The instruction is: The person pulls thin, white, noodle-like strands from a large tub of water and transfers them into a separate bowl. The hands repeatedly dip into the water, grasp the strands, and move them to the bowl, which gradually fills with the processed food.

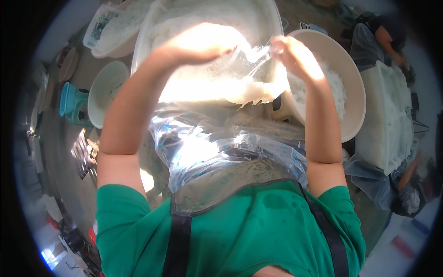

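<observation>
Over a large white tub (140, 46), my two hands are raised in bright sunlight. A wet, translucent white stretch of fibre (254, 62) spans the gap between them, with thin strands hanging from it. My left hand (210, 44) is closed at one end, though glare washes out much of its fingers. My right hand (293, 53) pinches the other end with curled fingers. White fluffy fibre (184, 18) lies in the tub below. Below the tub, a clear plastic apron (198, 147) covers my front.
At right stands a beige round tub (353, 101) holding white fibre, then a white rectangular bin (378, 120) heaped with more. Two other people (390, 39) work beyond it. Leftward are a pale bucket (99, 99), a turquoise stool (69, 101) and another fibre-filled tub (108, 51).
</observation>
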{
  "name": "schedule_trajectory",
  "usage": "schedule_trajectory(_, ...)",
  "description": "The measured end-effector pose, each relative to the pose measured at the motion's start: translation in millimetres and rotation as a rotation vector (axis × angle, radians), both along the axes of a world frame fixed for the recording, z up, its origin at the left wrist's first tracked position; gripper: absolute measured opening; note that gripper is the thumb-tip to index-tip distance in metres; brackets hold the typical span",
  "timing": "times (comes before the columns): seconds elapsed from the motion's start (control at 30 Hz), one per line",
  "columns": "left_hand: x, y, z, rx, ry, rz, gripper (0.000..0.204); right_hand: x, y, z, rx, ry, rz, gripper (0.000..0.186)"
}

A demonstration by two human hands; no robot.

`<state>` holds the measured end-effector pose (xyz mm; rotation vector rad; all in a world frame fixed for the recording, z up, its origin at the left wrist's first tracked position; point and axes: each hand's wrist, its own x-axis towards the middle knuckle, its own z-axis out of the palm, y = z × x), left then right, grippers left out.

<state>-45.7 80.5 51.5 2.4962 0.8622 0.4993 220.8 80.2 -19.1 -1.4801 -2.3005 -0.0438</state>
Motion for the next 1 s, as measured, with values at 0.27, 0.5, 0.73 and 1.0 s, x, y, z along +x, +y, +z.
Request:
schedule_trajectory(0.27,14,-3,-61,-0.996,-0.565,0.620,0.020,-79,-42,-17,-0.459,-0.191,0.029,0.019)
schedule_trajectory(0.5,1,-23,-79,-1.161,-0.655,0.807,0.021,-72,-53,-19,-0.372,0.045,-0.042,0.021)
schedule_trajectory(0.73,15,-54,-92,-1.403,-0.770,0.631,0.020,-54,-27,23,0.008,0.797,-0.149,0.012)
schedule_trajectory(1.0,36,-40,-22,-1.464,-1.154,0.175,0.018,-62,-77,73,-0.037,0.552,0.329,0.006)
